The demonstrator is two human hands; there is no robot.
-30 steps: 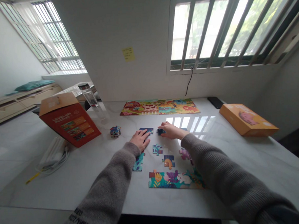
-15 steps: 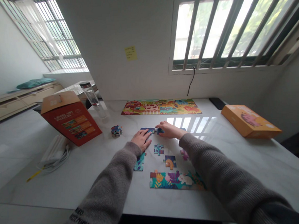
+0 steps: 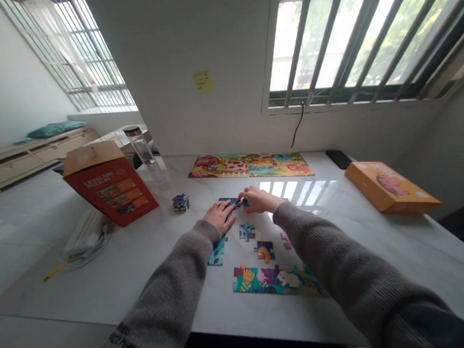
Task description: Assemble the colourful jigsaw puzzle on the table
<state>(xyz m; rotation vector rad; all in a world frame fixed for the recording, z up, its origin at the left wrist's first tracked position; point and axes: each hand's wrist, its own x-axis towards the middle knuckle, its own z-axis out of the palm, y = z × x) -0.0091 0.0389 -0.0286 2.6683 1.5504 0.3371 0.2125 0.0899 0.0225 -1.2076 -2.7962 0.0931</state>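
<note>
My left hand (image 3: 219,217) lies with fingers spread, its fingertips on a dark blue puzzle piece (image 3: 227,200). Just to the right, the fingers of my right hand (image 3: 258,199) pinch another dark blue puzzle piece (image 3: 241,202), mostly hidden by them. The two pieces are close together; I cannot tell if they interlock. Nearer to me lie a teal patterned piece (image 3: 246,232), a piece with an orange shape (image 3: 265,251) and a pinkish-purple piece (image 3: 286,240). Another teal piece (image 3: 217,252) is partly under my left wrist. A joined strip with a rabbit (image 3: 259,282) lies at the front.
A small stack of puzzle pieces (image 3: 181,202) stands left of my hands. Two colourful puzzle panels (image 3: 231,167) lie by the wall. At left are a red box (image 3: 118,195), a glass bottle (image 3: 140,146) and a power strip (image 3: 87,234); right, an orange box (image 3: 392,186) and a black phone (image 3: 337,159).
My right hand has shifted slightly left with its piece, closer to the piece under my left hand. The left hand stays in place.
</note>
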